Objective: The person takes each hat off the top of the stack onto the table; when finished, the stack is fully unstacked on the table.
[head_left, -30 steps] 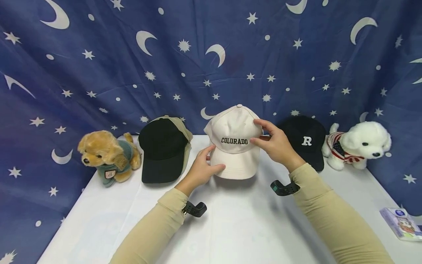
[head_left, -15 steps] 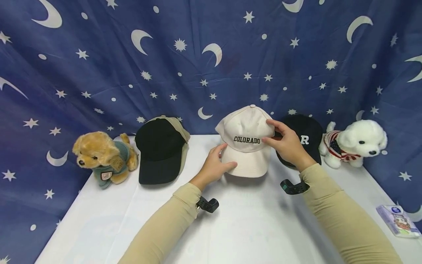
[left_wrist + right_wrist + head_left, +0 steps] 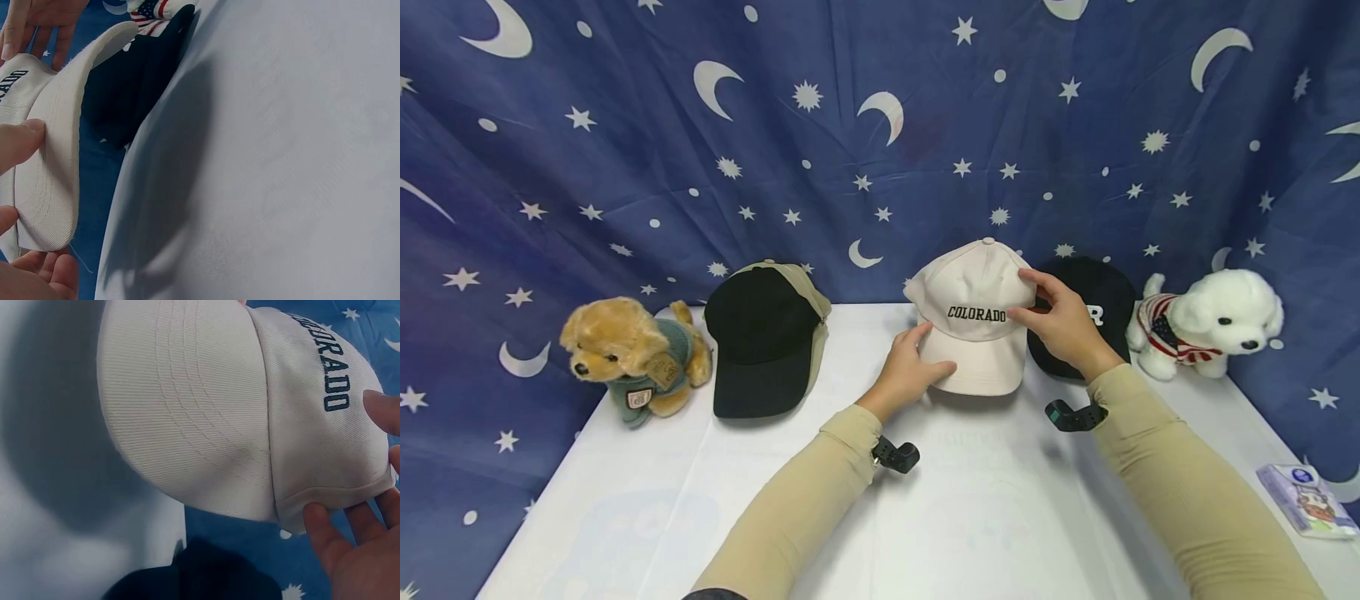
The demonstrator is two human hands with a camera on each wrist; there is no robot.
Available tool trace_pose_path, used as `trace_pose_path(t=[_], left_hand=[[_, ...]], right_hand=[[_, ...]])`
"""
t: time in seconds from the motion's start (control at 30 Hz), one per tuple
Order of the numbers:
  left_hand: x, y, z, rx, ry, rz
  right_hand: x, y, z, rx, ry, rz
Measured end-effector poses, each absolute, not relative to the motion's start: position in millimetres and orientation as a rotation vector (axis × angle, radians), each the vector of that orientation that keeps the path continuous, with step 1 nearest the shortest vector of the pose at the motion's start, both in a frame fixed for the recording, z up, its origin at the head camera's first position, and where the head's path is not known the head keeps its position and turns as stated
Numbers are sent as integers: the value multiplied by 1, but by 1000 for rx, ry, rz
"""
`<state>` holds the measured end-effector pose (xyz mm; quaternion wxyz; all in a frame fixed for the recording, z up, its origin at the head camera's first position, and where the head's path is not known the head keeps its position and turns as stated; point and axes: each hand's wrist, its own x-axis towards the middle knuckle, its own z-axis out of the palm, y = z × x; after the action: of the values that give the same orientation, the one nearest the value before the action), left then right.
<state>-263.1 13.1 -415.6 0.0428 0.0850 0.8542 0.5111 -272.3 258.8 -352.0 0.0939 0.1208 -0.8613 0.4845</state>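
Observation:
A cream baseball cap (image 3: 973, 358) with dark COLORADO lettering is held by both hands, brim toward me. My left hand (image 3: 906, 371) grips the brim's left side; in the left wrist view the thumb (image 3: 24, 142) lies on top of the brim and fingers curl beneath. On the other side, my right hand (image 3: 1063, 325) holds the crown between thumb and fingers, with fingertips under the lower edge in the right wrist view. Behind the right hand sits a black cap (image 3: 1090, 287) with a white R, partly covered by that hand.
A black and beige cap (image 3: 763, 350) stands left on the white table (image 3: 820, 533). A brown plush dog (image 3: 625, 350) is at far left, a white plush dog (image 3: 1217, 321) at right. A small purple pack (image 3: 1307, 500) lies near the right edge. A starry blue curtain (image 3: 925, 200) hangs behind.
Both hands have carried the cream cap to the right, toward the black R cap, whose letter is now partly hidden by the right hand. The grips look the same.

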Motion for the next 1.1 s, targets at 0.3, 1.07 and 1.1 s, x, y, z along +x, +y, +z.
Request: trace_pose_path(t=[0.3,1.07,1.1], left_hand=[[-275,25,-425,244,2640,1554],[-291,31,-428,163,2692,1464],[-291,30,-428,154,2695,1461]], right_hand=[[-287,265,-358,309,-2608,1432],[-320,265,-373,233,-2712,1407],[-321,264,-373,235,-2716,1414]])
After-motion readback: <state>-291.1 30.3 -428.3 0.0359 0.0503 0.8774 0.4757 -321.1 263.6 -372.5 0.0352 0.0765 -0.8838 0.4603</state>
